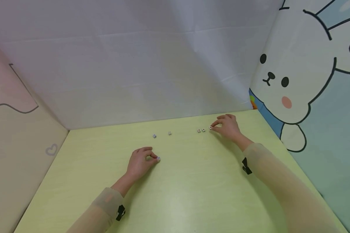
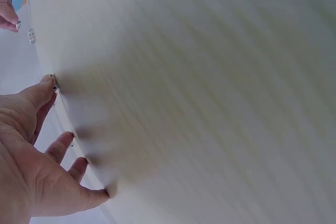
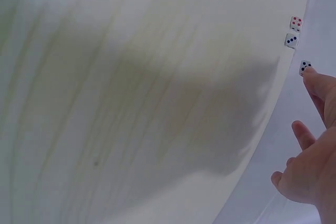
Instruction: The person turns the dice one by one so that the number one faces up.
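Between thumb and index finger my left hand [image 1: 140, 162] pinches a white die [image 1: 158, 158] close to the tabletop, left of the middle. In the left wrist view that die [image 2: 54, 82] is partly covered by the thumb. Farther back on the right, my right hand [image 1: 228, 127] pinches another die [image 1: 210, 128] by its thumb and index fingertips. The right wrist view shows dark pips on this die [image 3: 305, 67]. Just left of it stand two dice, one die [image 1: 203, 130] beside another die [image 1: 199, 131], with a small gap between them.
Two more dice lie apart beyond my left hand, a die [image 1: 154, 136] and a die [image 1: 169, 133]. The pale yellow table [image 1: 175, 194] meets a white cloth wall [image 1: 151, 81] at the back. A rabbit-print curtain [image 1: 323, 129] borders the right side.
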The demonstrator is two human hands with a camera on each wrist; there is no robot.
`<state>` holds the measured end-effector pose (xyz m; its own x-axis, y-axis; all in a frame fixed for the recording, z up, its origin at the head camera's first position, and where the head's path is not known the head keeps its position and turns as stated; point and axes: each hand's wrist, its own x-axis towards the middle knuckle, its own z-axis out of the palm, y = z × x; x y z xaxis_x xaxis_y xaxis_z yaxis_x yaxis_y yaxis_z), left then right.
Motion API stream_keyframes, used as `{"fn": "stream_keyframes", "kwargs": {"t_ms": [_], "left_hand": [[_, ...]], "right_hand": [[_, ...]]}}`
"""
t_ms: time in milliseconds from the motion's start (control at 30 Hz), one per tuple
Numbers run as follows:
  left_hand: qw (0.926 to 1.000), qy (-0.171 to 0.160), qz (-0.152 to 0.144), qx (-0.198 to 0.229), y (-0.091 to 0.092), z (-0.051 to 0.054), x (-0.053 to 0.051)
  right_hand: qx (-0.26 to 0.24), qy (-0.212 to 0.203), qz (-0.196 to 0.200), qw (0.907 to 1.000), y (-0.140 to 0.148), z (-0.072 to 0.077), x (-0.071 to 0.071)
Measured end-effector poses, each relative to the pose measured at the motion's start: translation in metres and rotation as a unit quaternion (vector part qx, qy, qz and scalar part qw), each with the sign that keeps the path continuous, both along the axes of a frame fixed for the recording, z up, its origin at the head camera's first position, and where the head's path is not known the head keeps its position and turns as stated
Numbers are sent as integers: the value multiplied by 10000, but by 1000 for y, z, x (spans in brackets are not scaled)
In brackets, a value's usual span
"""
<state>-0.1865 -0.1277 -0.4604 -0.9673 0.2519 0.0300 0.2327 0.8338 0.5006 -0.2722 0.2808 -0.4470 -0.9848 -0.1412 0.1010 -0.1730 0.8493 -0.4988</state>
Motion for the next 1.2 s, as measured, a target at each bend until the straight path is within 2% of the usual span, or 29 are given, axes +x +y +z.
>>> {"fn": "stream_keyframes", "kwargs": {"t_ms": [267, 800, 1200], "left_hand": [[10000, -5, 31, 22, 1, 1, 1], [10000, 41, 24, 45, 2, 4, 4], [10000, 15, 41, 18, 3, 5, 4]], "right_hand": [[-12, -153, -27, 9999, -4, -5, -9], [-17, -211, -6, 9998, -8, -12, -13], [-199, -368, -159, 9990, -9, -18, -14]]}}
